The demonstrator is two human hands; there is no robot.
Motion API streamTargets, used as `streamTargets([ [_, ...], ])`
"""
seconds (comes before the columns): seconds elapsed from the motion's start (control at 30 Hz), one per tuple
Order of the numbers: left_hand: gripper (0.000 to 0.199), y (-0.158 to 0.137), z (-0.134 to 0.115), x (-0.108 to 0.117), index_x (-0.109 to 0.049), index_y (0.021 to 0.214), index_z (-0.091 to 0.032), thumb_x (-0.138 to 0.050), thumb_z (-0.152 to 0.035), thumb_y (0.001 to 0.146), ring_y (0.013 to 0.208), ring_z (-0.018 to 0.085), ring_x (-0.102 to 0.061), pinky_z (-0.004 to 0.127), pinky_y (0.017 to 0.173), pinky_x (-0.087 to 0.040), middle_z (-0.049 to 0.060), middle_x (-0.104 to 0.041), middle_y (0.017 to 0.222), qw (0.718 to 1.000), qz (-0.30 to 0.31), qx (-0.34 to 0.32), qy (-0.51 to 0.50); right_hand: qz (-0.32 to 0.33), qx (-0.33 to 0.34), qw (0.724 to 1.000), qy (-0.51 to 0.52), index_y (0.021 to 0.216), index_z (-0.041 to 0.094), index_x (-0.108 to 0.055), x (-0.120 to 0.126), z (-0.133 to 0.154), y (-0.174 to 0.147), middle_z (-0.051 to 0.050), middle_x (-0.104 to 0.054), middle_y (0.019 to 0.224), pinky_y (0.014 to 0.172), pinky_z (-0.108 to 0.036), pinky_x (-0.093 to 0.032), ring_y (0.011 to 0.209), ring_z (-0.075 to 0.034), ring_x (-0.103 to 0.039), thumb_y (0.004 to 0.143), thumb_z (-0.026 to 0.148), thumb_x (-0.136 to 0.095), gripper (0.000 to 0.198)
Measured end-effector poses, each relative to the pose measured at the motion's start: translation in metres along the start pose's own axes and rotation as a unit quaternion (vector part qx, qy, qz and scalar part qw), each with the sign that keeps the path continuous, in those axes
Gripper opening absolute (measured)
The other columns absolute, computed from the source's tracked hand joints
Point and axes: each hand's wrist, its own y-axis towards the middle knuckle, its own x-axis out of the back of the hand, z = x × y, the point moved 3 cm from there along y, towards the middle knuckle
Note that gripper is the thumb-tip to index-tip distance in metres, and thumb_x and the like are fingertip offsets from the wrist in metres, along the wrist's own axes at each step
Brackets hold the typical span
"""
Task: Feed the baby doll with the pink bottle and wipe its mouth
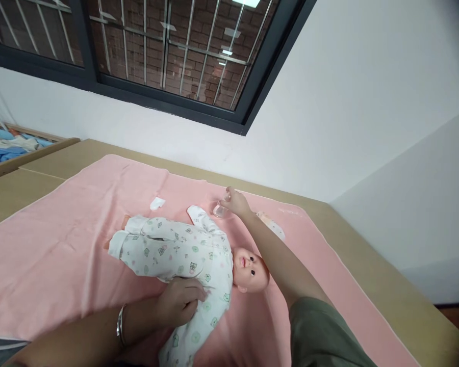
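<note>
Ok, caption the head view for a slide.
Left hand on a clothed doll lying on a pink sheet; right hand holding a clear container.

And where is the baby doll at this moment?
In the head view, the baby doll lies on the pink blanket, below centre, its head pointing right beside the right forearm and the left hand touching its patterned outfit.

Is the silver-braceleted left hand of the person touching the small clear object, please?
No, the left hand rests on the doll's patterned suit, while the right hand holds the clear object.
</note>
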Motion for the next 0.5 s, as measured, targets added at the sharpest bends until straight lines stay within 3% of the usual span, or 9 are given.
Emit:
streamTargets([
  [0.33, 0.033, -0.004, 0.004, 0.000, -0.078, 0.103, -0.022, -0.054, -0.004, 0.088, 0.087, 0.020, -0.084, 0.028, 0.080, -0.068, 0.006, -0.087, 0.098, 1.000, 0.011, 0.011, -0.005, -0.005, -0.007, 0.999, 0.049, 0.140, 0.019, -0.061, -0.002, -0.002, -0.001, -0.009, -0.078, 0.103, 0.082, -0.033, -0.048, 0.099, -0.028, -0.073, 0.085, 0.036, -0.084, 0.062],
  [0.5, 0.029, -0.003, 0.003, 0.000, -0.076, 0.102, -0.022, -0.054, -0.005, 0.092, 0.086, 0.020, -0.084, 0.028, 0.080, -0.067, 0.006, -0.087, 0.097, 1.000, 0.006, 0.010, -0.009, -0.007, -0.016, 0.994, 0.109, 0.147, 0.021, -0.059, -0.003, -0.002, -0.010, -0.009, -0.079, 0.115, 0.086, -0.032, -0.054, 0.103, -0.026, -0.076, 0.084, 0.035, -0.087, 0.071],
])
